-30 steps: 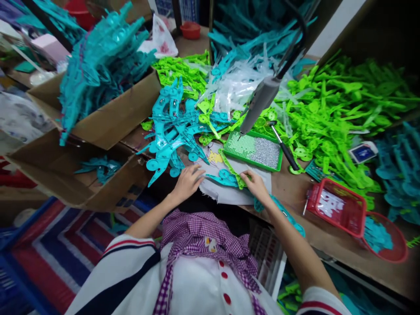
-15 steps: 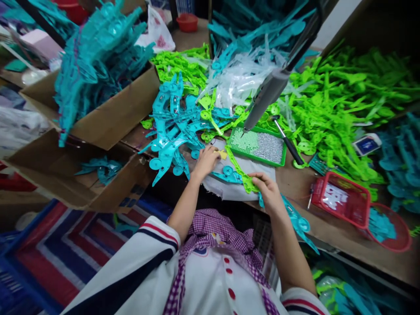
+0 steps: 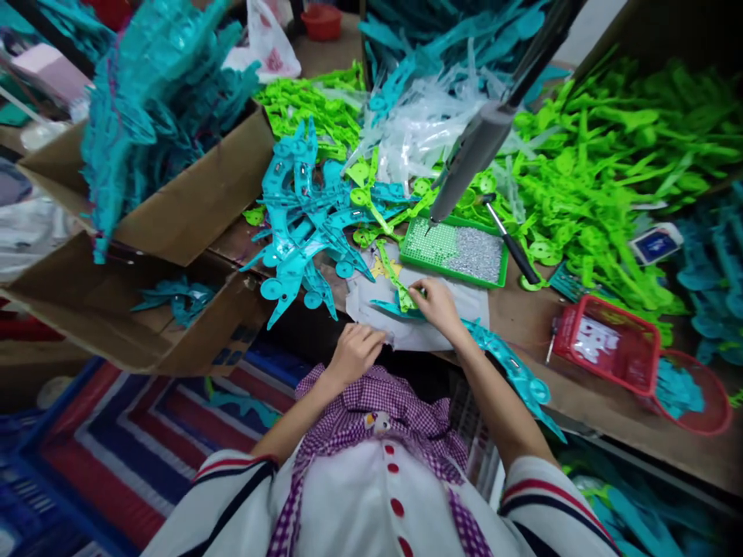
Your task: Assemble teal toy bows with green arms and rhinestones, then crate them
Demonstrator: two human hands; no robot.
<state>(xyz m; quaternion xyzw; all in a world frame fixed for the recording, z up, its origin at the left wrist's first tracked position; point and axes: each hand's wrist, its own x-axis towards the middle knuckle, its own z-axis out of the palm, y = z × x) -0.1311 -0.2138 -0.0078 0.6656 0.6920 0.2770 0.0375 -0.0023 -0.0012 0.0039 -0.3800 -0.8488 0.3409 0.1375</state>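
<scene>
My right hand (image 3: 438, 308) pinches the near end of a lime-green plastic arm-like part (image 3: 392, 271), which lies over a white cloth (image 3: 363, 298). Under that end shows a teal plastic part (image 3: 386, 306), mostly hidden by the green one and my hand. At the cloth's front edge is my left hand (image 3: 356, 354), its fingers curled together; what they hold, if anything, is hidden. Behind the cloth stands a green tray (image 3: 453, 276) of small metal pieces, with the tip of a grey hanging electric screwdriver (image 3: 473, 158) over it. Another teal part (image 3: 511, 367) lies beside my right forearm.
Teal parts (image 3: 302, 201) are heaped left of the cloth, lime-green parts (image 3: 604, 186) at right. A black-handled hammer (image 3: 516, 251) lies beside the tray. Red baskets (image 3: 621, 371) stand at right. Cardboard boxes (image 3: 197, 201) and a blue-rimmed crate (image 3: 49, 414) are at left.
My left hand has drawn back toward me from the yellow item to the cloth's front edge. My right hand has moved left and away from me, with the green part shifting left.
</scene>
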